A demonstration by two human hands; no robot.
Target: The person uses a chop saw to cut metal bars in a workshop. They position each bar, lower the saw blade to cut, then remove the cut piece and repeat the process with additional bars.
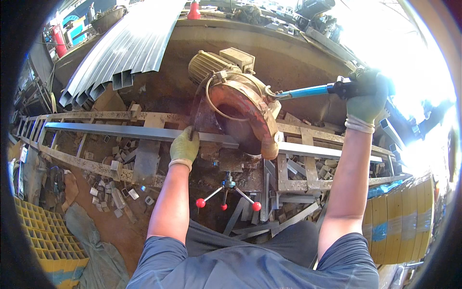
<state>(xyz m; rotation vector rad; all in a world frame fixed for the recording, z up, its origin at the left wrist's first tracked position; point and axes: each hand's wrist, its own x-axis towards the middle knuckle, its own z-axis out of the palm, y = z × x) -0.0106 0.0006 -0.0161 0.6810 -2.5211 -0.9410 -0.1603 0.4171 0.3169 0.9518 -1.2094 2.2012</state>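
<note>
My right hand (366,96), in a pale glove with a dark palm, is closed round the black grip of a blue lever handle (305,91). That lever joins a cut-off saw (240,91) with a dusty motor and a worn reddish guard over its disc. In a matching glove, my left hand (184,147) grips a long square metal tube (115,129) left of the disc; its fingertips are partly hidden. Another stretch of metal tube (327,151) lies right of the disc. Below the saw is a clamp handle (228,185) with three red-knobbed arms.
A ladder-like steel frame (91,163) supports the tube on both sides. Offcuts (108,192) litter the ground beneath. A stack of long tubes (130,43) juts in from the far left. Yellow bundles stand at near left (48,236) and right (399,219).
</note>
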